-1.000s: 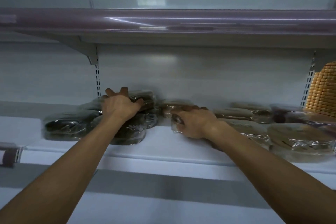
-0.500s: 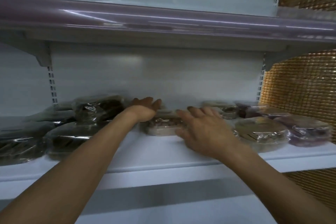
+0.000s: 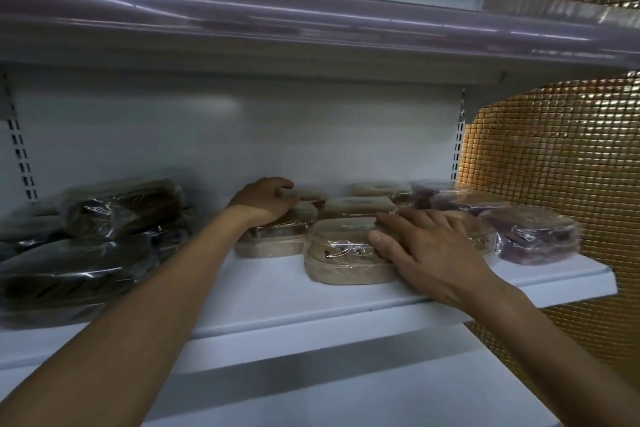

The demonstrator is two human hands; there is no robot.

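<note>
in the head view, a white shelf (image 3: 311,305) holds many flat food packs in shiny clear wrap. the left hand (image 3: 263,201) is far back on the shelf. its fingers are bent down over the top of the left tan pack (image 3: 273,243) and hold it there. this pack sits in the middle of the shelf, a bit behind the other one. the right hand (image 3: 429,250) lies flat on the front tan pack (image 3: 343,256). its fingers are straight and spread out, and the thumb touches the pack's top. it is not grabbing. the front tan pack sits close to the shelf's front edge, just beside the left tan pack. more tan packs (image 3: 360,206) sit behind them by the back wall. a pile of dark packs (image 3: 104,225) is on the left side of the shelf. purple packs (image 3: 540,239) are on the right end. a gold tile wall (image 3: 554,166) shines on the right. a top shelf (image 3: 311,21) with a shiny purple edge hangs above.
</note>
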